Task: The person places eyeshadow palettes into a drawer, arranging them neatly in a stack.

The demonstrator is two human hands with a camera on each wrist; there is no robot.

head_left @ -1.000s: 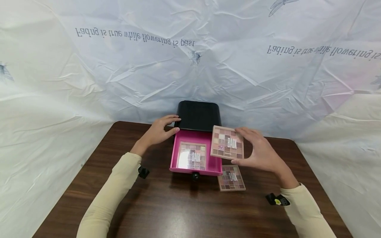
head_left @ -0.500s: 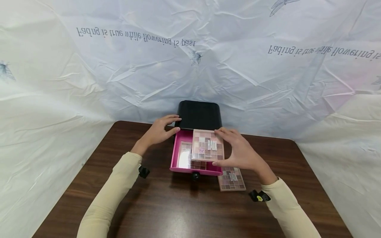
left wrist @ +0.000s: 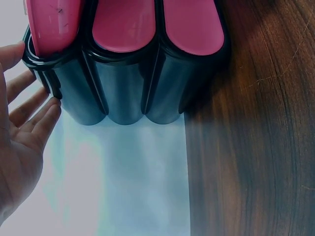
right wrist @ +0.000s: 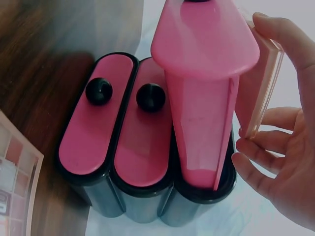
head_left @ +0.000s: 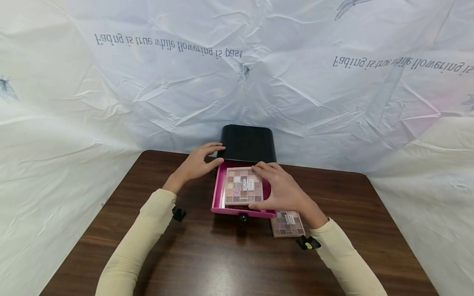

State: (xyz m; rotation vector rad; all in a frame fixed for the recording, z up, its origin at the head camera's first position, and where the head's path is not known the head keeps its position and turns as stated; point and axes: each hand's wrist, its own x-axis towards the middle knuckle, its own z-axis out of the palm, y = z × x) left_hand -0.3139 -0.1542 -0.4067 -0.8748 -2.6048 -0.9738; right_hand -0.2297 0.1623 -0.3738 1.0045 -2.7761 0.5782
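Note:
In the head view, my right hand [head_left: 282, 190] pinches an eyeshadow palette [head_left: 237, 191] by its right side, over the pink drawer [head_left: 237, 212]. The palette is pale pink, with a clear lid lettered "BACK". Another palette lies in the drawer beneath it and is mostly hidden. The drawer is pulled out of a black cabinet [head_left: 247, 142]. My left hand [head_left: 195, 164] touches the cabinet's left side; in the left wrist view its fingers [left wrist: 42, 118] are spread and fairly straight against the black wall. The right wrist view shows the held palette [right wrist: 257, 88] beside the drawer.
One more palette [head_left: 286, 227] lies on the wooden table [head_left: 207, 259], right of the drawer's front. Two closed pink drawers [right wrist: 96, 132] with black knobs [right wrist: 150, 98] sit below the pulled-out one. Behind the cabinet rises a white printed sheet [head_left: 185, 98].
My right hand has carried the palette left and slightly toward me, from the drawer's right edge to above the palette inside. The left hand has stayed on the cabinet.

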